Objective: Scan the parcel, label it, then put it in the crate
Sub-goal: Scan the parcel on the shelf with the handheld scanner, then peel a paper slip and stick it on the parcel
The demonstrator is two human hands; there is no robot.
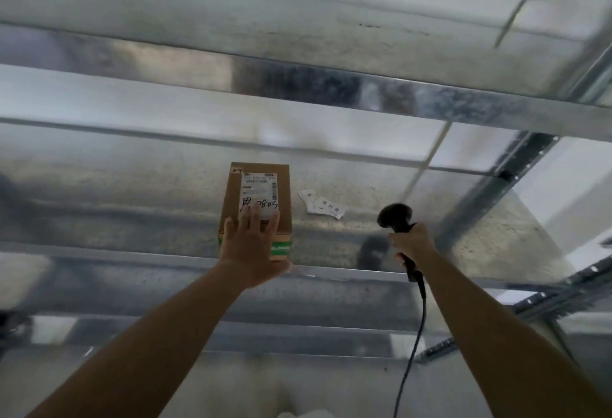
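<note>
A small brown cardboard parcel [258, 185] lies on a metal shelf [132, 205], with a white shipping label and black handwriting on its top. My left hand [253, 245] rests on the parcel's near end, fingers spread over the label's lower edge. To its right, my right hand [412, 242] is closed around the handle of a black corded barcode scanner [395, 215], whose head points away from me. The scanner's cable hangs down along my right forearm. No crate is in view.
A few small white paper slips [321, 204] lie on the shelf just right of the parcel. The shelf's front rail [331, 273] runs below my hands. Another metal shelf [298, 53] is above, and a perforated upright [496, 185] stands at the right.
</note>
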